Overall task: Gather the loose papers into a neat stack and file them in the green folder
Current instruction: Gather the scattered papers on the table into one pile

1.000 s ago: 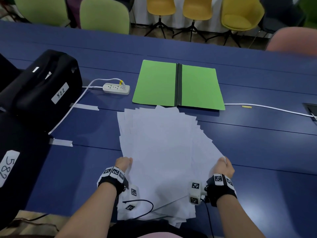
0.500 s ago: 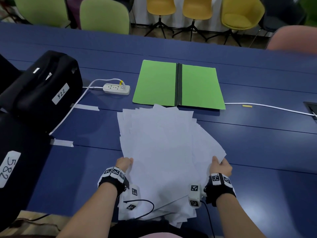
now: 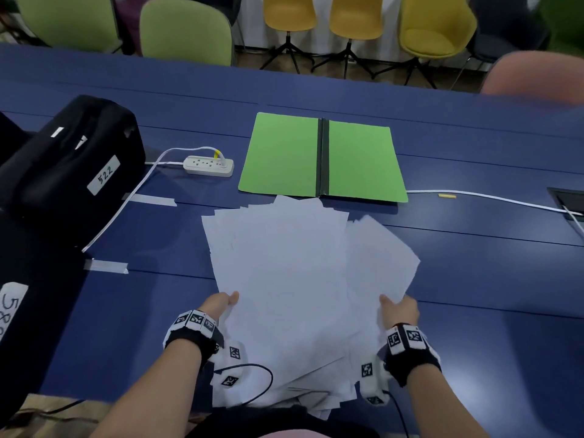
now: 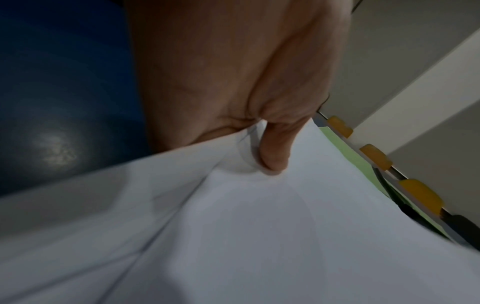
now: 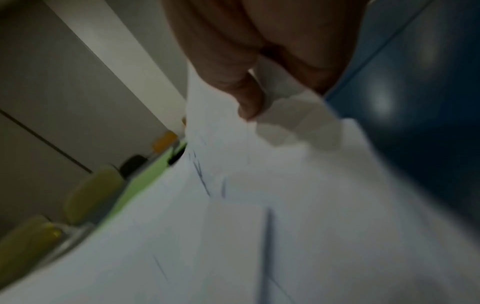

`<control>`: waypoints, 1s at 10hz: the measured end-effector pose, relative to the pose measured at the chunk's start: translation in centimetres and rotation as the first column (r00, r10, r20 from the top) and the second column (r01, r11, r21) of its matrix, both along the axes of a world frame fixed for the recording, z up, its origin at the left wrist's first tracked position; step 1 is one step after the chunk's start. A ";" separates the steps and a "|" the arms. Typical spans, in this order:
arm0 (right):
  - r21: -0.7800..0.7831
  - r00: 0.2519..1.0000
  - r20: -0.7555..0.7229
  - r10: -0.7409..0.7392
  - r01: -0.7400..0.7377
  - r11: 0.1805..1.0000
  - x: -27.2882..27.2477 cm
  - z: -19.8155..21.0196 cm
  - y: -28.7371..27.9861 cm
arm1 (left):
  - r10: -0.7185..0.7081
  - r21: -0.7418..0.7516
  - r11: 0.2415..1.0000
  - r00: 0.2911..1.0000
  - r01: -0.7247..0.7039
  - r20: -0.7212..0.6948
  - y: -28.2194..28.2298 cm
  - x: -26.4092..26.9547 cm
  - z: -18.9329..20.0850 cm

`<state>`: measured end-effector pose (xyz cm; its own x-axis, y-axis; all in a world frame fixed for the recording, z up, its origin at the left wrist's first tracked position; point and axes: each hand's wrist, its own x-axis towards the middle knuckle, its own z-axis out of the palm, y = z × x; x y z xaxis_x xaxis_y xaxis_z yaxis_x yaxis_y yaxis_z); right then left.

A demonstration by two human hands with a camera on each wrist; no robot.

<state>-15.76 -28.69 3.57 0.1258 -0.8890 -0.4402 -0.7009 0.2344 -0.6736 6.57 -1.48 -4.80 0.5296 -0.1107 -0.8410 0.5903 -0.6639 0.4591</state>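
A fanned pile of white papers point(image 3: 294, 279) lies on the blue table point(image 3: 474, 279) in front of me, its sheets askew. My left hand point(image 3: 221, 303) grips the pile's left edge, thumb on top point(image 4: 272, 156), other fingers hidden under the sheets. My right hand point(image 3: 398, 308) grips the right edge the same way, thumb pressing on the paper point(image 5: 249, 102). The green folder point(image 3: 322, 158) lies open and flat just beyond the pile, a dark spine down its middle, nothing on it.
A black case labelled 522 point(image 3: 69, 159) and another dark case point(image 3: 19, 311) stand at the left. A white power strip point(image 3: 208, 165) and its cable point(image 3: 489, 199) lie beside the folder. Tape strips point(image 3: 106, 266) stick to the table. Chairs point(image 3: 186, 30) line the far side.
Both hands have pushed inward, the right one more. The sheets on the right have swung left and the fan is narrower. Both thumbs now lie on top of the pile.
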 end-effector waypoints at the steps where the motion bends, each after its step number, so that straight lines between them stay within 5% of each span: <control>1: -0.269 0.999 0.033 -0.013 0.022 0.963 1.7 4.0 -1.3 | 0.001 -0.004 1.000 1.000 -0.001 0.020 -0.4 -1.0 3.0; 2: -0.529 0.981 0.193 0.034 0.074 0.846 4.2 9.3 -2.8 | 0.014 0.002 1.000 0.999 -0.014 0.037 -0.5 -1.0 3.4; 4: -0.546 0.837 0.530 0.134 0.216 0.809 7.7 13.0 -1.7 | -0.017 0.033 0.999 1.000 0.016 0.017 -1.3 -2.0 5.7; 6: -0.384 0.942 0.199 0.270 -0.178 0.906 8.1 5.7 1.2 | 0.162 -0.148 0.973 0.982 -0.175 -0.095 -1.0 -2.1 5.2; 7: -0.117 0.927 0.116 0.357 -0.344 0.932 7.2 1.8 2.5 | 0.196 -0.193 0.954 0.963 -0.231 -0.183 -1.0 -1.9 5.4; 8: 0.056 0.909 -0.164 0.383 -0.379 0.924 5.9 -1.8 3.0 | 0.164 -0.187 0.965 0.978 -0.186 -0.127 -0.9 -1.4 4.9; 9: 0.013 0.928 -0.324 0.186 -0.193 0.981 3.8 -3.1 3.1 | 0.142 -0.179 0.972 0.986 -0.155 -0.083 -1.0 -1.6 5.6; 10: 0.008 0.994 -0.112 0.012 -0.011 1.000 2.1 -3.8 1.6 | 0.169 -0.175 0.970 0.985 -0.170 -0.021 -1.2 -1.8 5.3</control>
